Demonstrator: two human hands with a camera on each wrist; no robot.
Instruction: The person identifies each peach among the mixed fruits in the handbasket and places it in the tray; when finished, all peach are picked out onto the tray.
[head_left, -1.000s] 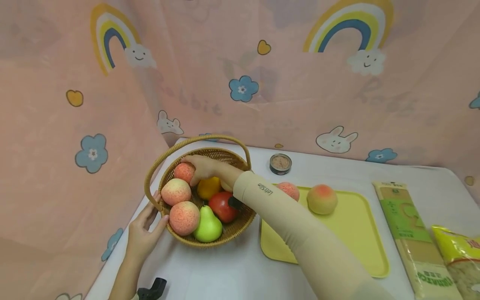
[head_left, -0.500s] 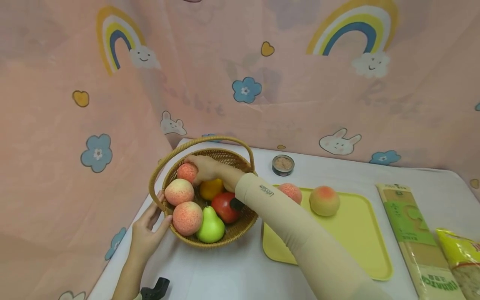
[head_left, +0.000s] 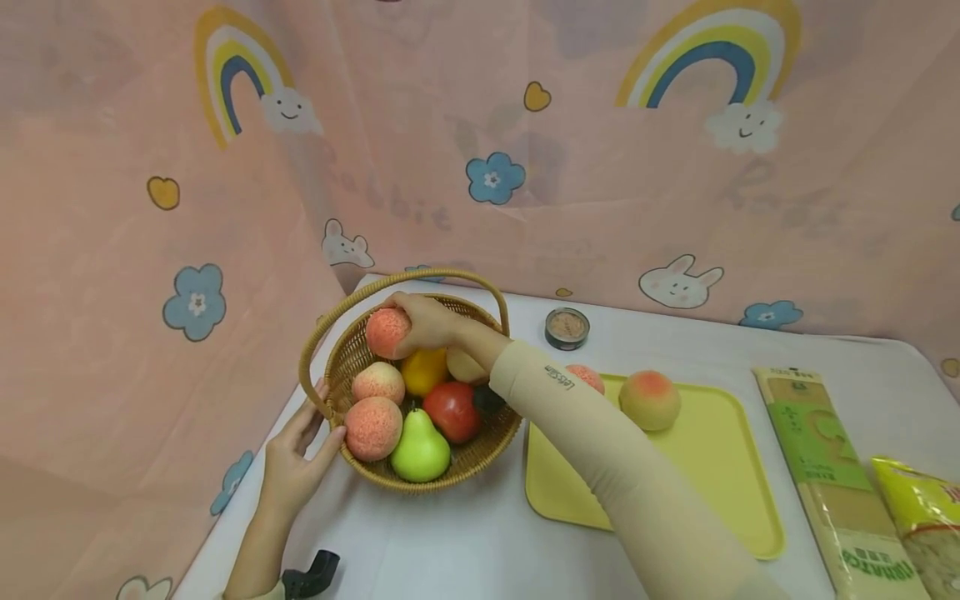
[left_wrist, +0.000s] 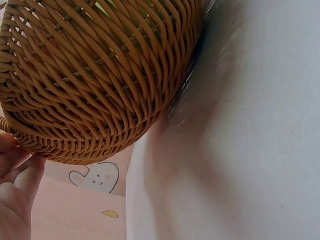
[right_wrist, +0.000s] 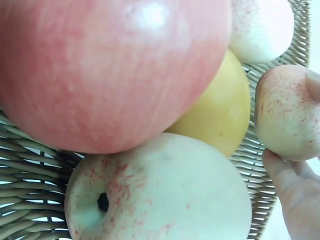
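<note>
Head view: two blushed peaches point(head_left: 649, 401) on yellow tray point(head_left: 705, 487) seem done; right hand point(head_left: 429, 322) grips unplaced round pink peach point(head_left: 386, 333), left hand point(head_left: 294, 467) fruit-laden tan wicker basket point(head_left: 420, 488)

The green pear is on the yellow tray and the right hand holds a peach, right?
Not quite: the green pear is in the wicker basket, not on the yellow tray, as the head view shows. The right hand does hold a peach.
</note>
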